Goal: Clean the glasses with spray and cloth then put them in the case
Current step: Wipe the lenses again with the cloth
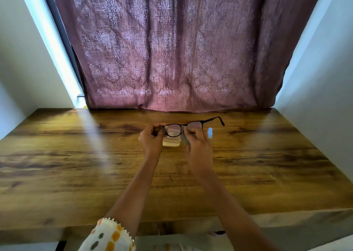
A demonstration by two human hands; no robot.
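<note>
The left hand [151,137] pinches the left end of the glasses [194,125], held just above the case [172,143] on the far table [76,155]; the right hand [198,142] pinches the cloth [184,140] at the left lens; rub lightly in small circles, bracing the frame rather than bending it.

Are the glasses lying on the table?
No, the left hand holds the glasses above the table while the right hand presses a cloth to them.
</note>
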